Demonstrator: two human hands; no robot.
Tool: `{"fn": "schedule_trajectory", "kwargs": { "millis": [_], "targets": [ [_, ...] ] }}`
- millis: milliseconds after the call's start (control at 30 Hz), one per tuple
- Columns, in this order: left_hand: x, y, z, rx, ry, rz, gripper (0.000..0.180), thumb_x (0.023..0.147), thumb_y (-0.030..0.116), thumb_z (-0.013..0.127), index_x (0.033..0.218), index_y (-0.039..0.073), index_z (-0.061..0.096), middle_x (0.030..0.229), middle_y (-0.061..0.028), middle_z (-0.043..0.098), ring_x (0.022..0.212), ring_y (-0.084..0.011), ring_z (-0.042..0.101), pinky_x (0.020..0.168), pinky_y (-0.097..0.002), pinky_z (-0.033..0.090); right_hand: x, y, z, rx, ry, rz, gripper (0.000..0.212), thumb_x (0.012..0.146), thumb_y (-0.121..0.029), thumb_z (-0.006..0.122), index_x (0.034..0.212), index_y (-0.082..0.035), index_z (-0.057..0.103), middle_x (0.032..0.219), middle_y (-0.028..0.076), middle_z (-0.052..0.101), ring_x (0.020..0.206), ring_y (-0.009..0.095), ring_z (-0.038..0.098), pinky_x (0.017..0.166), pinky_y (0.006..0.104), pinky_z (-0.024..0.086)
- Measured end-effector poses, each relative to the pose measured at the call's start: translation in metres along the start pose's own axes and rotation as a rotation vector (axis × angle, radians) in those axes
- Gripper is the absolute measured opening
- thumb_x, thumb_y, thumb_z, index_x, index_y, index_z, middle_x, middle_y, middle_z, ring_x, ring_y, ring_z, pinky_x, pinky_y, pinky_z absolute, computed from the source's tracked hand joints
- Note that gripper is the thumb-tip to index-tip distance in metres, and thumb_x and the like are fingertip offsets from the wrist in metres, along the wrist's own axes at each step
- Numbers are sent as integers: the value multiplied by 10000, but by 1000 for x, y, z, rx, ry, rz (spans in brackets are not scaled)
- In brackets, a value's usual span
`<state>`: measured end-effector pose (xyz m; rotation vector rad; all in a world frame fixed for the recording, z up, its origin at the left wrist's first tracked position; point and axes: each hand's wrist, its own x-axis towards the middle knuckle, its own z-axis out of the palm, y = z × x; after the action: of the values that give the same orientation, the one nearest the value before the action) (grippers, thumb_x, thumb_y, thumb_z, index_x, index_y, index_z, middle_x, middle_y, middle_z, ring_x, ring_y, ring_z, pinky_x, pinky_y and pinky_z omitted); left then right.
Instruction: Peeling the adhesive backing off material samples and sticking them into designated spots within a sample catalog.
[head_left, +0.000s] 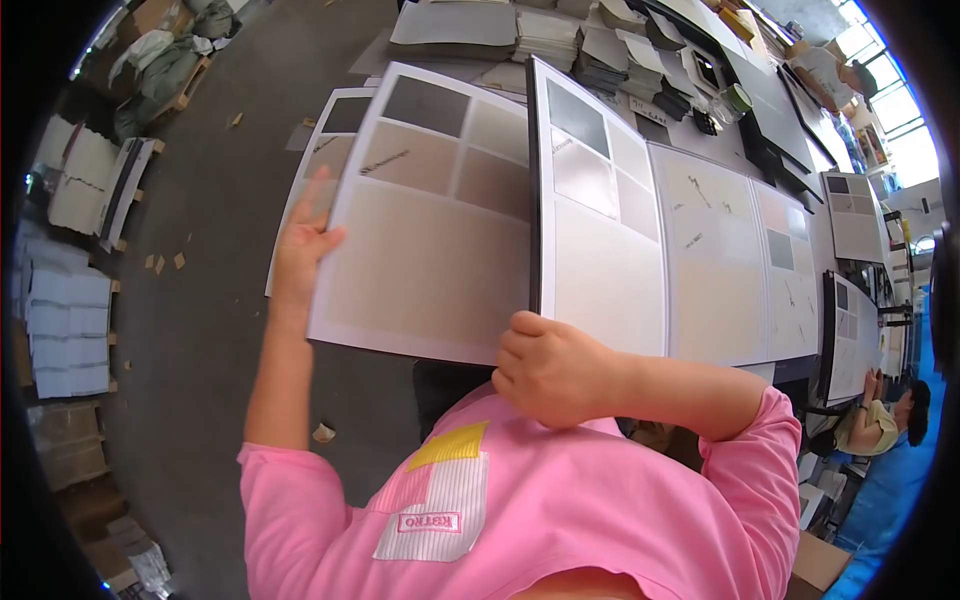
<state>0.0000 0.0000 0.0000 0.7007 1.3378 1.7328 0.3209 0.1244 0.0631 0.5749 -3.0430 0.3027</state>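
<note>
A large white-bordered swatch board [430, 265], with grey, beige and taupe rectangles, stands tilted in front of me. At its left edge is my left hand [305, 245], fingers stretched out and thumb by the edge. Behind it another board [343, 118] partly shows. To the right rises a dark-edged swatch panel [600, 270] with a shiny grey square. My right hand [545, 370] is closed at that panel's lower left corner; its fingertips are hidden. More swatch panels [712, 290] lie beside it on the right, with dark scribble-like marks.
Stacks of grey and white sheets [600, 55] cover the far table, near a clear jar with a green lid [738, 97]. White bundles [68, 320] on pallets line the left side. On the right, a person [875, 425] sits by another board [850, 340].
</note>
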Motion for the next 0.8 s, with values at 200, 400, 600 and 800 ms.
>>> {"fn": "schedule_trajectory", "kwargs": {
  "millis": [200,400,600,800],
  "targets": [
    [-4,37,-65,56,-18,39,854,872,-70,581,1592,144,174,1209,-164,661,1029,-156,650,926,-271,500,-9,28,39,-35,-96,66,118,718,-176,591,703,-62,568,713,55,555,744,230,558,845,338,410],
    [-31,78,-84,189,51,17,836,906,37,618,1593,116,148,1240,-159,649,1109,-167,625,949,-273,483,-5,35,56,132,-127,72,149,669,-141,634,792,-60,615,825,70,607,846,242,557,874,353,400],
    [-31,102,60,316,-68,147,1174,792,808,555,1567,14,172,1351,-178,587,1209,-222,595,1027,-321,429,-29,37,49,440,243,215,305,765,-163,683,1029,-25,617,966,140,603,1057,304,545,990,412,400],
    [-25,11,189,721,-767,486,839,955,633,440,1506,6,350,1523,-226,389,1425,-429,318,1184,-483,222,-93,66,46,1229,1214,873,489,1051,-426,385,1290,-41,568,1210,90,634,1146,207,576,1027,378,393]
  ]
}}
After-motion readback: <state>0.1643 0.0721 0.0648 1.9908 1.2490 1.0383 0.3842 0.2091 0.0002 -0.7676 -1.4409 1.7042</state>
